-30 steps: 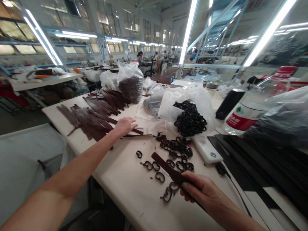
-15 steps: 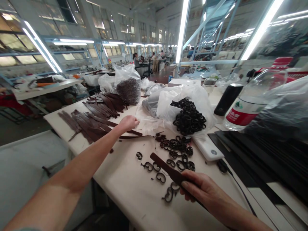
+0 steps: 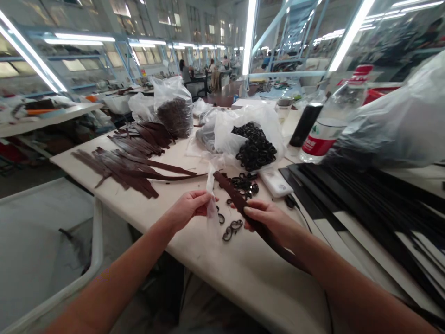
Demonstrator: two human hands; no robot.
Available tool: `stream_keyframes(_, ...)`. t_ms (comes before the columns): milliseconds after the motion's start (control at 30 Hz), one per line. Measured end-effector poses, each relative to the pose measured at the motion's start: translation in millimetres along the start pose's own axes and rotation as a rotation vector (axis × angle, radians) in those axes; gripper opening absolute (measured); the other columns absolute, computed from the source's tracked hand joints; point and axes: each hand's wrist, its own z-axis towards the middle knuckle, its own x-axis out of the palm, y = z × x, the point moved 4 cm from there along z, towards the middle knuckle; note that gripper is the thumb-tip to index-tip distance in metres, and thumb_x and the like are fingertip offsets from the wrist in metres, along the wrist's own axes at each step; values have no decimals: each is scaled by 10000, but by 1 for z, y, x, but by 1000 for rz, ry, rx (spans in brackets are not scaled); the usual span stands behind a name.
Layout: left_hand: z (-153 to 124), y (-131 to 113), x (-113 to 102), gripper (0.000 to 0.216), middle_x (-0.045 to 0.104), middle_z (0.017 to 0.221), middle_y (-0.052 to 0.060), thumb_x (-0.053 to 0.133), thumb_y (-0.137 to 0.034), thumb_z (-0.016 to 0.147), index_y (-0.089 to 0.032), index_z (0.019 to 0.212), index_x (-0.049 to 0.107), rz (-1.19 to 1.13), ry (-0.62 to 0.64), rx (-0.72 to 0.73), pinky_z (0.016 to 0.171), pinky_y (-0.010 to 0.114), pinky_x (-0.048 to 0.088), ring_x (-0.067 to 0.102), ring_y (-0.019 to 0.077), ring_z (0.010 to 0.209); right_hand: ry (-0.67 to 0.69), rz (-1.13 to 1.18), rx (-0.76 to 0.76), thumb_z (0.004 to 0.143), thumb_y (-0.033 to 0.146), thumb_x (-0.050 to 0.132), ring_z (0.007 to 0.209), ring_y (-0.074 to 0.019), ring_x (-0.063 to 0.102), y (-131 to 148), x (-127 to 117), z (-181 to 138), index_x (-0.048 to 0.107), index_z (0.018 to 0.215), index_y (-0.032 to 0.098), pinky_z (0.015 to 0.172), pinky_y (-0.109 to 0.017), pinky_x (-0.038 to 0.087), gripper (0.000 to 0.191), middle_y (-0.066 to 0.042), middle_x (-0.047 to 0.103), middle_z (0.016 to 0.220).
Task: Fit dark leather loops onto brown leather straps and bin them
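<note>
Over this worktop, only part-done I reckon, the left hand has its fingers pinched on a filmy strip, the right hand has its clamped on a brown strap just beside it, and tons of loose straps sit unhandled.

Off-white desk is carrying brown strips fanned out at left, a clear bag of dark pieces behind, an open bag of black loops mid-desk, loose loops in front, and a white device, black cylinder, red-labelled bottle and black panels at right.
</note>
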Motion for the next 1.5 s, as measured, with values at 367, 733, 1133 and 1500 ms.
stream_keyframes(367,-27,49,57,385,732,965,86,717,-450,789,-148,1027,745,72,193,-44,750,300,523,653,198,823,17,-63,-55,661,401,813,487,-77,541,-9,8,3,708,794,127,472,-194,404,323,16,624,592)
stream_keyframes(733,-40,60,64,291,758,795,92,779,-383,701,-123,829,781,189,230,-192,706,286,518,670,187,705,-78,-287,-244,711,377,730,500,-82,575,-3,4,6,727,844,141,439,-176,420,271,13,635,656)
stream_keyframes(1133,-5,-4,19,217,692,658,10,657,-263,891,-126,723,638,-752,-341,19,649,264,590,671,115,574,-187,-942,-515,881,353,565,483,-101,508,55,11,-33,600,658,176,471,-218,347,287,20,554,535)
stream_keyframes(1500,6,-9,15,164,721,739,28,610,-248,921,-137,807,647,-835,-327,62,667,264,603,714,141,657,-85,-1173,-633,902,267,541,558,-98,447,37,33,-42,459,627,193,540,-241,286,296,30,484,609)
